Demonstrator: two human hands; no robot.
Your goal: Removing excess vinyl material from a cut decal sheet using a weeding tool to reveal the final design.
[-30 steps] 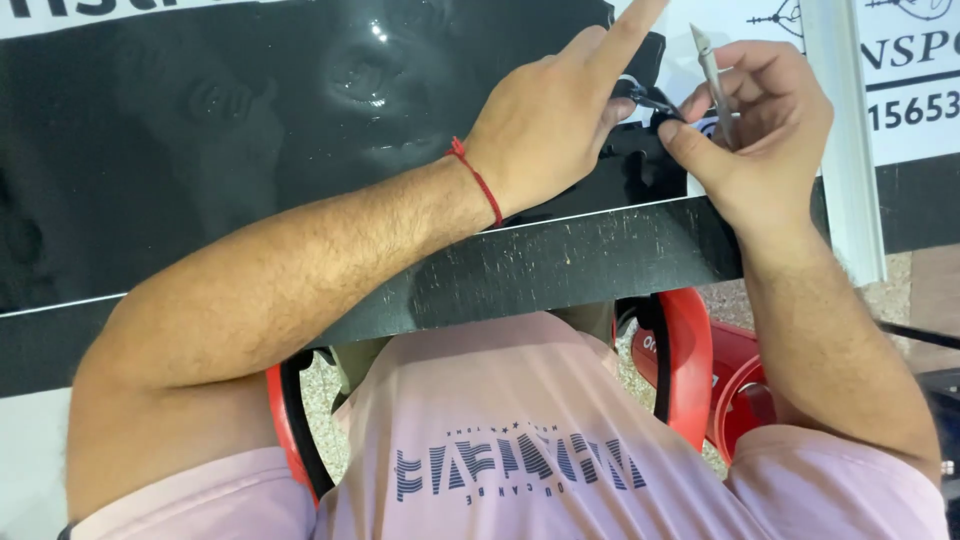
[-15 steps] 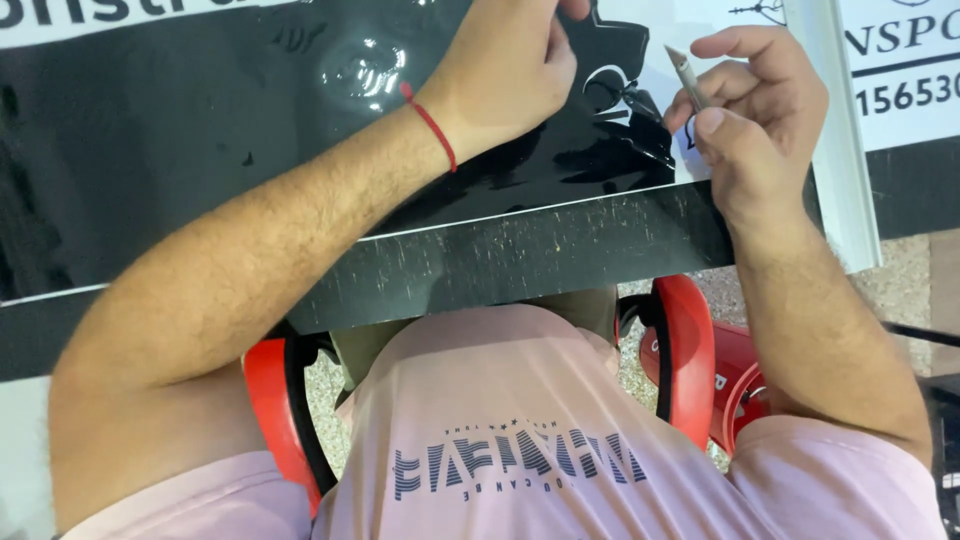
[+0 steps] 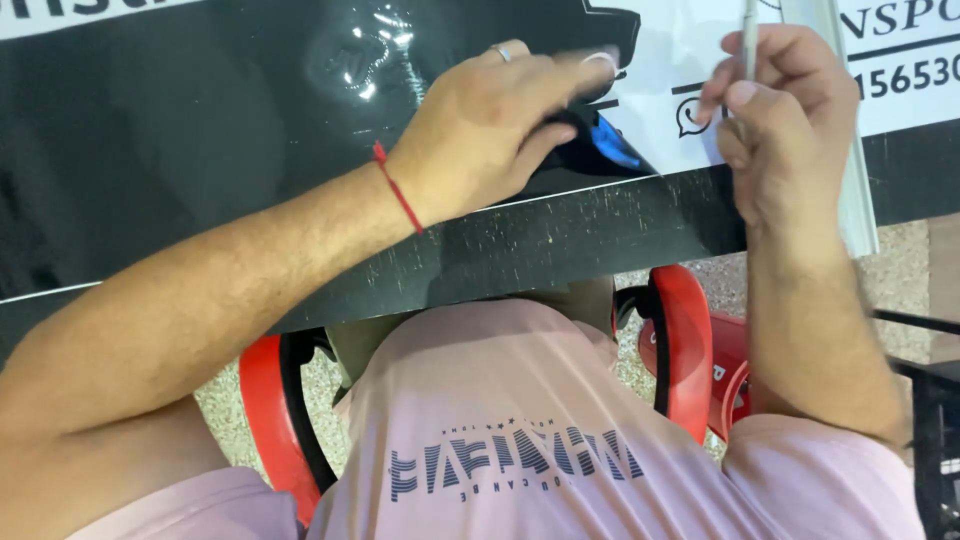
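board, dark and scuffed along its near edge, carries everything here and fills the top half of the view. sheet, a glossy black vinyl film, covers most of the board from the left edge to past the middle, where its cut edge meets a white panel with black print at the right end. the film looks thin, light and limp, slick on its shiny face and likely tacky underneath; it would crease or tear easily, so it is best taken by a free corner or its cut edge and kept flat, not bunched.

left hand lies palm down on the film near that cut edge, fingers stretched toward the white panel, a ring on one finger and a red thread at the wrist. it presses on a small blue and black tool, probably a squeegee, which shows just beyond the thumb near the board's near edge; the fingers are loosely together over it, more pushing than gripping.

right hand hovers over the white panel at the right end, curled closed around a thin grey tool held upright like a pen; its tip is hidden behind the fingers, so it cannot be told whether it touches the panel.
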